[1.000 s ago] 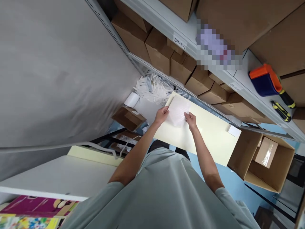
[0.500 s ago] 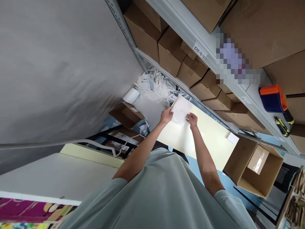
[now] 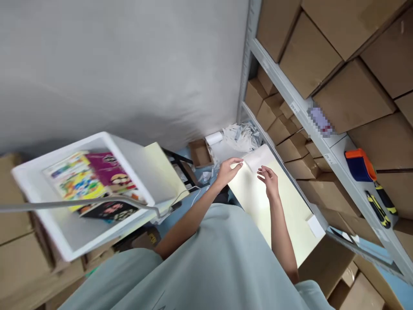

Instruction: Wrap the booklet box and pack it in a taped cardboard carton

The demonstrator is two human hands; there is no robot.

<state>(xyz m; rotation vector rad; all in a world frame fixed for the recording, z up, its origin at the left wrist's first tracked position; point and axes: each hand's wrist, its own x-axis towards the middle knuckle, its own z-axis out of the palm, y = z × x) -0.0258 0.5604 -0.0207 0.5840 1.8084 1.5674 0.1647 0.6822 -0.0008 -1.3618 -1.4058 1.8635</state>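
1. While the left forearm (image 3: 193, 213) slants up toward the pale yellow tabletop (image 3: 287, 215), the left hand (image 3: 228, 172) turns inward, fingers stretched toward the right hand (image 3: 270, 181).
2. Left grip: thumb and fingertips parted. Cannot tell whether they touch anything.
3. Right forearm (image 3: 280, 234) runs nearly straight up; right-hand fingers loosely bent and spread, pointing back toward the left. Grip apart; the two hands are separate.
4. White sheet (image 3: 262, 155) lies at the tabletop's far end, just beyond and between the hands.
5. Shelf edge: upper label (image 3: 294, 107) and lower label (image 3: 329, 158), white with dark marks, too small to read surely. Purplish patch (image 3: 320, 122) between them, pixelated.
6. White bin (image 3: 138, 163) at left: colourful packages (image 3: 79, 181), print blurred.
7. On shelf: orange-and-blue dispenser (image 3: 357, 167), yellow-and-black cutter (image 3: 378, 209); brands unreadable.
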